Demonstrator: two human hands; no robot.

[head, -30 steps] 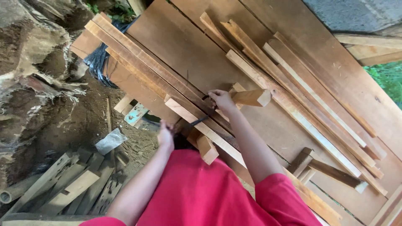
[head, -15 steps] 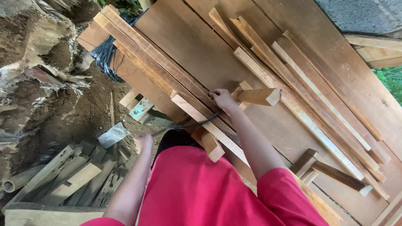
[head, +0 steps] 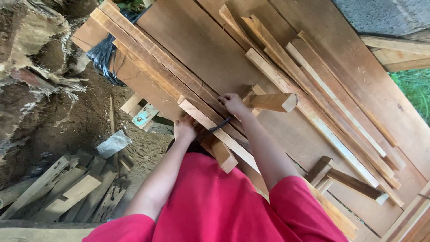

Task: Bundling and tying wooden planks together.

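Head view: right hand (head: 234, 104) grip clenched on wood block (head: 273, 102); left hand (head: 184, 128) grip unclear, touching plank (head: 210, 123).

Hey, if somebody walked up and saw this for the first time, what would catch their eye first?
Probably the bright red shirt at the bottom, with both arms reaching up into a pile of wooden slats on a big brown board. The right hand grips a short wood block mid-frame; the left hand rests on a long slat beside it.

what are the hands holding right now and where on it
Both hands grip one light wooden batten lying on the stack: the left hand near its upper end from the outer edge, the right hand over its top beside a short wooden block.
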